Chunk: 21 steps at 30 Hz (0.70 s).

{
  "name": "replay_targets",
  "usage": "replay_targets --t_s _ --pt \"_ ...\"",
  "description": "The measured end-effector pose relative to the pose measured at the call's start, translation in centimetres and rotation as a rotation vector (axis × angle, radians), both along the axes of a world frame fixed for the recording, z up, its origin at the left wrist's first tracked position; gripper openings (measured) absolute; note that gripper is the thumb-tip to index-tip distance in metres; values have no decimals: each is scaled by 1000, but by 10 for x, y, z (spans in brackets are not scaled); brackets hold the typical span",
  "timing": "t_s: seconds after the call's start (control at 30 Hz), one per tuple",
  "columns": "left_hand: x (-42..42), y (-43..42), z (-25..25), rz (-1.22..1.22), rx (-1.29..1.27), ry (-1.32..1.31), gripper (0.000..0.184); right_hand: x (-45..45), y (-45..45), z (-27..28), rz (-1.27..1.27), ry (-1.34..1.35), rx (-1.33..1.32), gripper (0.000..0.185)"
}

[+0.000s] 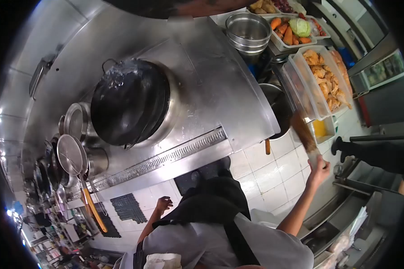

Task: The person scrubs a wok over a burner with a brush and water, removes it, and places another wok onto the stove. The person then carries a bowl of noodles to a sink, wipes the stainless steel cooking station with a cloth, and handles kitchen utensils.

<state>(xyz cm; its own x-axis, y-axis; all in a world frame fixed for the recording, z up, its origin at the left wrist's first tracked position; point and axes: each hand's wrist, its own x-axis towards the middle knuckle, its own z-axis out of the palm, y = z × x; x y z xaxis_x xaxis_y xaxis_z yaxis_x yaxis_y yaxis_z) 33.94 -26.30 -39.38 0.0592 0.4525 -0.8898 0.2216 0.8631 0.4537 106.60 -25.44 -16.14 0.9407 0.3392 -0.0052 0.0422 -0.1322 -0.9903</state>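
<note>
My right hand (318, 171) is closed around the pale end of a brown bamboo wok brush (304, 134), held out to the right over the tiled floor. The brush is smeared by motion, and its bristles point up towards the plastic tub (321, 110) of seasoned chicken pieces (325, 78). A deep metal pot (280, 130) stands just left of the brush. My left hand (164, 205) hangs beside my apron below the stove's front edge, fingers loosely bent and apart, with nothing visible in it. A black wok (125, 105) sits wet on the steel stove (202, 98).
Round strainers (70, 154), one with a wooden handle (94, 210), rest at the stove's left. Stacked metal bowls (248, 31) and a basket (283, 45) of carrots and cabbage stand at the back right. Another person's dark-clothed leg (372, 154) shows at the right edge.
</note>
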Motion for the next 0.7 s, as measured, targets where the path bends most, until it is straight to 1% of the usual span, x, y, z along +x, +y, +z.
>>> replay_targets --t_s 0.03,0.1,0.13,0.17,0.2,0.23,0.27,0.3,0.33,0.37,0.43,0.53,0.6,0.63,0.7 --pt "-10 -4 -13 17 47 -57 35 -9 -17 14 33 106 193 31" --pt "-24 -8 -35 59 30 -58 31 -34 -42 33 322 259 180 42" --pt "-47 -16 -67 -140 272 -149 28 -45 -49 39 467 337 164 49" --pt "-63 -26 -92 -335 513 -233 26 -71 -41 43 570 388 181 64" --pt "-50 -16 -67 130 40 -168 23 -96 -27 38 679 428 238 64" --pt "-58 -16 -74 194 -2 -201 22 -112 -16 18 678 432 232 63" --pt "-56 -13 -65 159 0 -99 22 -143 8 17 574 466 258 56" --pt "-54 -8 -49 125 2 6 22 -149 26 0 625 502 243 49" --pt "-54 -7 -42 146 7 40 22 -154 42 -20 655 594 230 46" --pt "-56 -7 -37 155 15 45 22 -169 60 -15 686 530 83 50" --pt "-60 -9 -28 183 30 61 23 -182 99 -50 780 87 -38 63" --pt "-69 -19 -19 268 51 97 24 -196 151 -65 818 -340 -257 75" --pt "-70 -33 -15 341 44 146 24 -185 188 -91 840 -585 -649 77" --pt "-69 -42 -10 426 19 117 24 -178 207 -107 836 -711 -840 79" --pt "-62 -64 -10 494 -26 161 24 -178 244 -120 732 -794 -962 84"
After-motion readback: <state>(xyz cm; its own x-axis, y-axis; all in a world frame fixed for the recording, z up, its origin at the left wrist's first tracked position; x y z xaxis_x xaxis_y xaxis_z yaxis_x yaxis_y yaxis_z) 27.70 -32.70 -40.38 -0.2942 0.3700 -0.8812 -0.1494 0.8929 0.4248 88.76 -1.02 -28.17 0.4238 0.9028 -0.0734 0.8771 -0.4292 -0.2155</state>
